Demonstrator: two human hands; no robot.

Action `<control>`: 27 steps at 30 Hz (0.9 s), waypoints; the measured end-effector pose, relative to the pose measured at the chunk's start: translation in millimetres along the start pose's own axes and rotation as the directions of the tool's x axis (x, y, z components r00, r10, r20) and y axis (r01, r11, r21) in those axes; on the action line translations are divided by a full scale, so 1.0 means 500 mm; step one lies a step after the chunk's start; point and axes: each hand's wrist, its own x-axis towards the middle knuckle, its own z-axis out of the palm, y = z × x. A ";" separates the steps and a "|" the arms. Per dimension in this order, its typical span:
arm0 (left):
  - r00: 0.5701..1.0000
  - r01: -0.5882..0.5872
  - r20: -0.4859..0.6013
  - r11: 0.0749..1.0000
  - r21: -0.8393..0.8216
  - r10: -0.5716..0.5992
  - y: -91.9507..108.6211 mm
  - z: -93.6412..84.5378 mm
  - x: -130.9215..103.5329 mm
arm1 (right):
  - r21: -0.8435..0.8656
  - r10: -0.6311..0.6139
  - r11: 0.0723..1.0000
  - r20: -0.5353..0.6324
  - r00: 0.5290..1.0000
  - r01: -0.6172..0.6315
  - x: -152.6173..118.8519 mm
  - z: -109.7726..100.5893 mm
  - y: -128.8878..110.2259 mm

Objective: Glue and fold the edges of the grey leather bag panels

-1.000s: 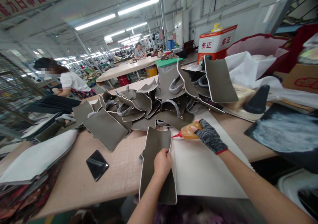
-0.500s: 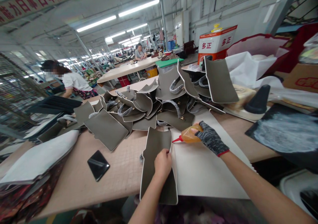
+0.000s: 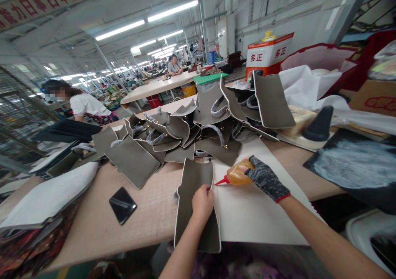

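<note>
My bare left hand point(image 3: 202, 202) is closed on the right edge of a grey-brown bag panel point(image 3: 194, 173) with a pale border, which lies near the table's front edge. In my right hand point(image 3: 266, 179), covered by a dark knitted fingerless glove, is a squeeze bottle point(image 3: 237, 173) of amber liquid. Tilted sideways, the bottle has its red nozzle at the panel's right edge, just above my left fingers. Whether the tip touches the edge I cannot tell. White sheet material point(image 3: 262, 213) lies under the bottle and my right hand.
Behind the panel is a heap of similar bag pieces point(image 3: 173, 132) with wrapped handles. A black phone point(image 3: 122, 205) lies left on the table. A dark cone point(image 3: 318, 124), a white-smeared black sheet point(image 3: 355, 163) and a red-and-white can point(image 3: 267, 56) stand right. A co-worker point(image 3: 88, 105) bends at far left.
My right hand and the bottle have shifted slightly toward me, the nozzle moving down along the panel's edge. My left hand stays nearly in place. The co-worker at left has leaned further left.
</note>
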 end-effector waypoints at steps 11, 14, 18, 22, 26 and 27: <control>1.000 -0.025 -0.004 1.000 0.012 0.025 0.002 -0.002 -0.005 | 0.050 0.004 0.999 0.042 0.999 -0.006 -0.059 -0.012 -0.009; 0.999 -0.032 -0.001 0.999 0.015 0.032 -0.001 0.000 -0.004 | 0.057 -0.003 0.998 0.042 0.999 0.000 -0.078 -0.015 -0.011; 0.999 -0.040 -0.006 0.999 0.016 0.040 -0.004 0.003 -0.003 | 0.023 -0.027 0.999 0.040 0.999 0.026 -0.103 -0.023 -0.017; 0.999 -0.038 -0.014 0.999 0.018 0.039 -0.003 0.004 -0.004 | 0.006 -0.034 0.999 0.070 0.997 0.034 -0.128 -0.029 -0.023; 0.999 -0.034 -0.021 0.999 0.018 0.034 -0.001 0.003 -0.006 | 0.000 -0.029 1.000 0.071 0.997 0.029 -0.148 -0.031 -0.023; 0.999 -0.034 -0.023 0.999 0.017 0.035 -0.001 0.002 -0.007 | 0.000 -0.024 1.000 0.066 0.998 0.024 -0.152 -0.032 -0.021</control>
